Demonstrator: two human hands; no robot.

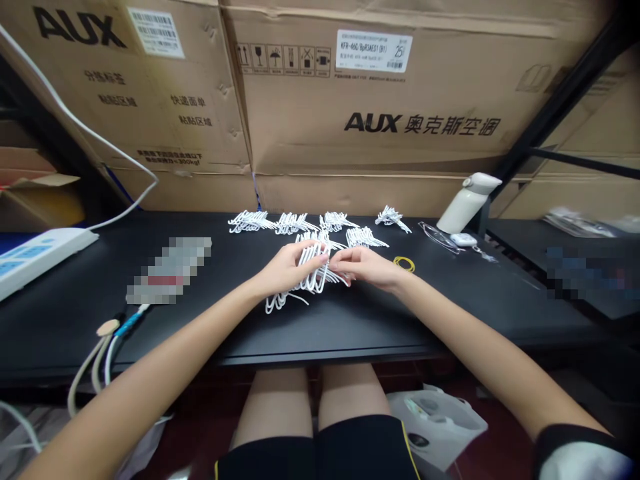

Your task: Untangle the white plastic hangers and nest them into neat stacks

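A bundle of white wire hooks (315, 275) is gripped in my left hand (286, 268), thumb on top and fingers behind. My right hand (371, 268) has its fingers curled, with the fingertips pinching at the bundle's right end. More loose white hooks (276, 303) lie on the table below my left hand. Behind my hands, several piles of the same hooks rest in a row, including a left pile (249, 221), a small far-right pile (393, 216) and a nearer pile (365, 237). A few yellow rubber bands (404, 264) lie right of my right hand.
The black table (320, 333) ends just before my lap. A white bottle (466, 203), glasses (440, 239) and a white earphone case (463, 240) stand at right. Leftward are a blurred rectangular device (173, 267) on a cable and a power strip (43, 257). Large cardboard boxes (300, 133) wall the back.
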